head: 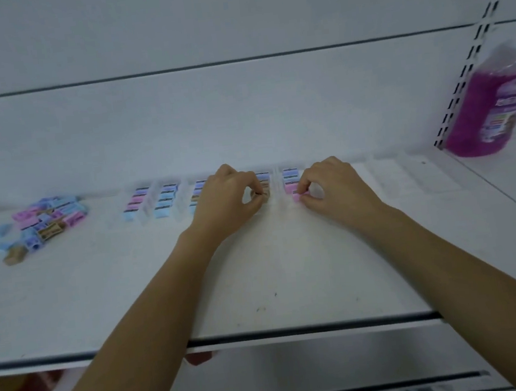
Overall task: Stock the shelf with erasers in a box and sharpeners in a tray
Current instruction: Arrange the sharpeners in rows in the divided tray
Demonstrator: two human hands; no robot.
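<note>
Filling tray point(414, 175) | left hand point(228, 195) pinches brown sharpener point(263, 196), right hand point(335, 187) pinches pink sharpener point(295, 197) | pile point(43, 221) at 9 o'clock unsorted, 3 o'clock slots bare

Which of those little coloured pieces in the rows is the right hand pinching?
The pink piece at the near end of the rightmost filled row, pinched by the right hand. The left hand pinches a tan piece one row over.

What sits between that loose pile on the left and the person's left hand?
In the head view, rows of sharpeners lined up in a clear tray.
</note>
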